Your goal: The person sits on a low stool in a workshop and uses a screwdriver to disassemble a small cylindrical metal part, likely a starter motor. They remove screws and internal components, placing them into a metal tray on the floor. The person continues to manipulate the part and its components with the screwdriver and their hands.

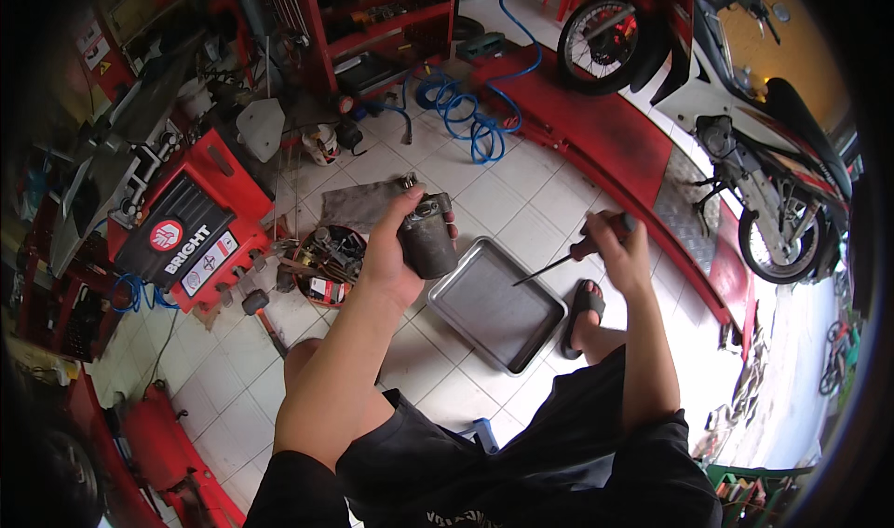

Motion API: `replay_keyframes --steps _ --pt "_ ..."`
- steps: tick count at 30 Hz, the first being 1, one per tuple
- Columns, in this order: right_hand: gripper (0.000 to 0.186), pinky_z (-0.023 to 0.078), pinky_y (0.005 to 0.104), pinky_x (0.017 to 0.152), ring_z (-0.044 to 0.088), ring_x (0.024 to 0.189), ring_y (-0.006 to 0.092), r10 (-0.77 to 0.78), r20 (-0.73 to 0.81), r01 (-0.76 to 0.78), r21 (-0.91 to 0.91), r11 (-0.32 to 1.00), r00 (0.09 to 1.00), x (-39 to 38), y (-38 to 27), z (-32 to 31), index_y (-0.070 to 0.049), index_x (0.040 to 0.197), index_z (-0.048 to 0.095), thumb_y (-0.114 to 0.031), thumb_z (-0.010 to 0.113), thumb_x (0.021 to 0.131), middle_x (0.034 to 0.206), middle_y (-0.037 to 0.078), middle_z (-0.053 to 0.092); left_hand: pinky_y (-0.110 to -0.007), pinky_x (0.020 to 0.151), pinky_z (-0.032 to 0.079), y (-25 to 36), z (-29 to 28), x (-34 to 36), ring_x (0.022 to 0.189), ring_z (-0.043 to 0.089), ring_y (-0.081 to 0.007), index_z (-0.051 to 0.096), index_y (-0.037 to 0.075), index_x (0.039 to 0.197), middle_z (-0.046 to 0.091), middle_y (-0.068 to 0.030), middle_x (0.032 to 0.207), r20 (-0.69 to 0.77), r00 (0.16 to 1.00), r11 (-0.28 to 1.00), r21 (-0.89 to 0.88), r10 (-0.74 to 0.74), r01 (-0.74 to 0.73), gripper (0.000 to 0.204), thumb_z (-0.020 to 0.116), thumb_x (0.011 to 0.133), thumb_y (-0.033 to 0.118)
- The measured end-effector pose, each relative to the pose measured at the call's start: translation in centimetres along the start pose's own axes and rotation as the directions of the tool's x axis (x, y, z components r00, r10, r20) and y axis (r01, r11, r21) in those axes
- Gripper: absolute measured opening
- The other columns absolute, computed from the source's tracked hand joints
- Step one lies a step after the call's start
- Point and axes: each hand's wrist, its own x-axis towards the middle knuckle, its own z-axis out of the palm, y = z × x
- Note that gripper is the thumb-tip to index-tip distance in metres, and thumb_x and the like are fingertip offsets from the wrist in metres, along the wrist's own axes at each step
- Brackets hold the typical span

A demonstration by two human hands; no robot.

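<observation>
The left hand (395,260) wraps around a dark metal cylinder (428,246), holding it above the tiled floor (456,399) near a grey tray (495,306); the right hand (615,249) grips a screwdriver (581,250), its slim shaft pointing leftward over the tray.

From here I count one left hand (391,260), one right hand (616,249), one dark metal cylinder (430,246), one screwdriver (577,252), one metal tray (489,292), one sandal (583,306) showing, one white motorbike (717,137) up on one red platform (596,109).

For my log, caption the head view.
Left hand grips dark metal cylinder; right hand holds slim dark screwdriver above rectangular grey metal tray.
</observation>
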Motion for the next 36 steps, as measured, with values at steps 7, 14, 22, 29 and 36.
replay_keyframes --steps 7,14,22,29,36 --pt "0.054 0.055 0.0391 0.082 0.066 0.100 0.0302 -0.101 0.115 0.001 0.653 0.757 0.988 1.1 1.2 -4.0 0.003 0.137 0.049 -0.026 0.056 0.092 0.132 0.030 0.059 -0.034 0.067 0.052 -0.2 -0.7 1.2 0.077 0.066 -0.0219 0.062 0.006 0.100 0.067 -0.0099 0.086 -0.088 0.984 0.987 0.071 0.152 -0.146 0.035 0.071 0.089 0.038" --pt "0.069 0.056 0.0399 0.086 0.062 0.108 0.0382 -0.278 0.417 -0.226 0.819 0.527 0.865 -0.8 1.6 -3.0 -0.002 0.142 0.041 -0.032 0.068 0.086 0.142 0.031 0.047 -0.033 0.067 0.053 -0.6 -1.1 2.7 0.071 0.065 -0.0219 0.061 0.007 0.098 0.067 -0.0079 0.087 -0.187 0.817 0.814 0.348 0.546 -0.464 0.026 0.070 0.090 0.030" --pt "0.043 0.048 0.0286 0.066 0.064 0.079 0.0248 -0.023 0.387 -0.229 0.592 0.773 0.922 -3.2 1.4 -0.7 -0.007 0.116 0.049 -0.006 0.071 0.080 0.106 0.018 0.059 -0.039 0.075 0.051 1.0 -1.4 1.9 0.078 0.064 -0.0240 0.063 0.007 0.097 0.066 -0.0079 0.088 -0.191 0.974 0.987 -0.078 0.121 -0.138 0.033 0.072 0.089 0.038" --pt "0.034 0.050 0.0332 0.067 0.061 0.069 0.0217 -0.254 0.346 0.336 -0.203 0.920 0.903 -5.9 -2.7 0.4 -0.003 0.114 0.048 -0.003 0.070 0.088 0.089 0.012 0.067 -0.038 0.073 0.051 1.1 -3.6 2.4 0.079 0.063 -0.0233 0.062 0.007 0.101 0.065 -0.0083 0.091 -0.208 0.917 0.936 0.176 0.340 -0.306 0.034 0.075 0.087 0.035" --pt "0.045 0.048 0.0372 0.067 0.073 0.082 0.0234 -0.238 0.406 0.373 -0.292 0.881 0.882 -8.2 -3.1 0.7 -0.008 0.128 0.052 -0.006 0.071 0.088 0.094 0.006 0.073 -0.037 0.076 0.055 2.4 -4.1 1.5 0.083 0.063 -0.0214 0.051 0.007 0.130 0.059 -0.0083 0.104 -0.066 0.745 0.689 0.444 0.663 -0.574 0.058 0.081 0.081 0.016"
